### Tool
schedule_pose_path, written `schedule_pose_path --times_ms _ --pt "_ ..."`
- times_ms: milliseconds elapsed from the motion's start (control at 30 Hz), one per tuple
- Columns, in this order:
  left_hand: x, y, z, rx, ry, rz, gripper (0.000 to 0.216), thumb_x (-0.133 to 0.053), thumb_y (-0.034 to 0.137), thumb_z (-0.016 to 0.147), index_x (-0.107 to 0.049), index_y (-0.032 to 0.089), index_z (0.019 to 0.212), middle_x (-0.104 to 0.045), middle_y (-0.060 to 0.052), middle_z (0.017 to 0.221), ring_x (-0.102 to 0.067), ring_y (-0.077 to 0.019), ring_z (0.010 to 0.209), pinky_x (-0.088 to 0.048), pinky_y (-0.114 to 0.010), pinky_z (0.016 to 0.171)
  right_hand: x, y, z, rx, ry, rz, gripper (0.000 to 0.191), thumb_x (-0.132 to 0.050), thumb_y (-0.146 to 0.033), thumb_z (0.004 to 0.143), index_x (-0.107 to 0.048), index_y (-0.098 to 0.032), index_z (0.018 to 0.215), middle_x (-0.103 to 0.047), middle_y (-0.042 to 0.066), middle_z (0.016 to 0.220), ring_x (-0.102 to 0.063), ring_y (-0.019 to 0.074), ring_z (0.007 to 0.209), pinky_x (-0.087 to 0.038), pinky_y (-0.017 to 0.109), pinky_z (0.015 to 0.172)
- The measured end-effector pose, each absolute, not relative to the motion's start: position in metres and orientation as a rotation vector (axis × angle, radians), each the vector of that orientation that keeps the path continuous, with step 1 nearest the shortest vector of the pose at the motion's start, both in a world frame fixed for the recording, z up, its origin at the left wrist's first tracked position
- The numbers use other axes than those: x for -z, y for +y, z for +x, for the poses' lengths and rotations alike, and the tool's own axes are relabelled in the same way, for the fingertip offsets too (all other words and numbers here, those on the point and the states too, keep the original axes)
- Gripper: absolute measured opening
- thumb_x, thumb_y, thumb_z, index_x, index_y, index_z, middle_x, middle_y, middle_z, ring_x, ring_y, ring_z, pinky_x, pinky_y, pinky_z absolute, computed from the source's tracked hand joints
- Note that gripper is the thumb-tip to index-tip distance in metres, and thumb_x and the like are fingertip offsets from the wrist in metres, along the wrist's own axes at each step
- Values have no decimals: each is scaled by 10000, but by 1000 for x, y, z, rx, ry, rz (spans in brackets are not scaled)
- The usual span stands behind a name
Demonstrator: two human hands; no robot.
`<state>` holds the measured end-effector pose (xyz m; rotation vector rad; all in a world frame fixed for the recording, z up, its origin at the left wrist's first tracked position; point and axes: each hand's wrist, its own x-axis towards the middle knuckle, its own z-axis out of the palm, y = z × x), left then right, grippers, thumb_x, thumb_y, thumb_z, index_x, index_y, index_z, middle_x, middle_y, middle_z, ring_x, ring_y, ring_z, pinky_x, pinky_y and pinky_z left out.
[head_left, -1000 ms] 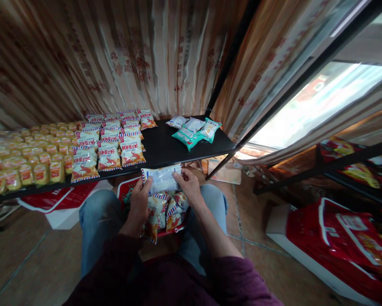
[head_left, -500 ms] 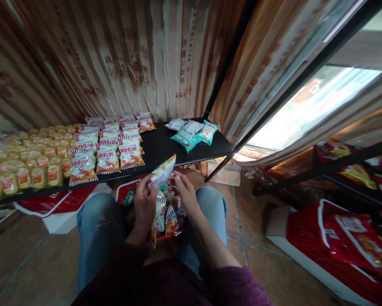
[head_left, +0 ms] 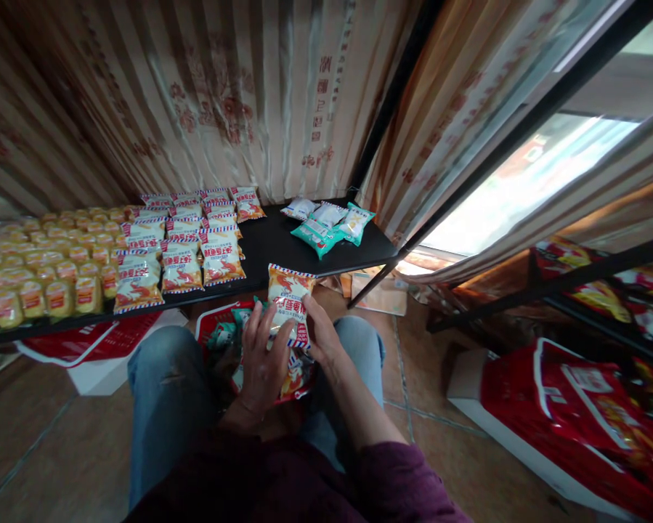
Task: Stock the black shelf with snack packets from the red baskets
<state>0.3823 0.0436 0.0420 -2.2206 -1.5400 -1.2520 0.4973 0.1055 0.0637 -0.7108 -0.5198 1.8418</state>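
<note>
A white and orange snack bag (head_left: pixel 290 296) with striped ends is upright between my hands, its print upside down to me. My right hand (head_left: pixel 322 335) grips its right edge, the thumb along the front. On the lower left of the bag, my left hand (head_left: pixel 264 359) closes its fingers over the front. Just below is a red basket (head_left: pixel 202 319) between my knees, holding more such bags and some green packets (head_left: pixel 222 334). Rows of matching snack bags (head_left: pixel 222 256) lie face up on the black shelf (head_left: pixel 272 247) ahead.
Small wrapped yellow cakes (head_left: pixel 62 296) fill the shelf's left side. Green and white packets (head_left: pixel 326 226) lie in a loose pile on its right. Red and white boxes stand on the floor at left (head_left: pixel 100 356) and right (head_left: pixel 500 407). A black metal post (head_left: pixel 378 280) slants at the shelf's right end.
The snack bag has turned from edge-on to showing its printed front. My right hand has taken its right edge, and my left hand has shifted lower on it.
</note>
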Motion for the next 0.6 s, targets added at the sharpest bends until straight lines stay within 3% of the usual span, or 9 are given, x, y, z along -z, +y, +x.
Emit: schedule_pose_path --times_ms 233,367,600 --pt "-39 45 380 1268 -1559 -2212 446 -521 17 806 -550 211 1207 -242 -123 1537 -155 -341 1440 -331 -554 1092 -55 113 497 -1842 -443 -716 328 -678 -418 753 -621 -175 966 -741 68 888 -681 274 985 -584 405 792" --pt "-38 44 378 1258 -1569 -2241 461 -503 3 807 -545 220 1211 -265 -121 1524 -168 -333 1439 -334 -553 1093 -51 117 497 -1842 -383 -707 268 -632 -357 792 -616 -173 986 -743 71 897 -683 268 980 -581 413 805" --pt "-26 40 378 1402 -1658 -2233 466 -513 100 850 -452 209 1298 -287 -152 1513 -230 -311 1422 -323 -546 1096 -43 123 495 -1757 -317 -734 244 -684 -276 731 -605 -175 939 -745 49 851 -697 268 923 -585 411 782"
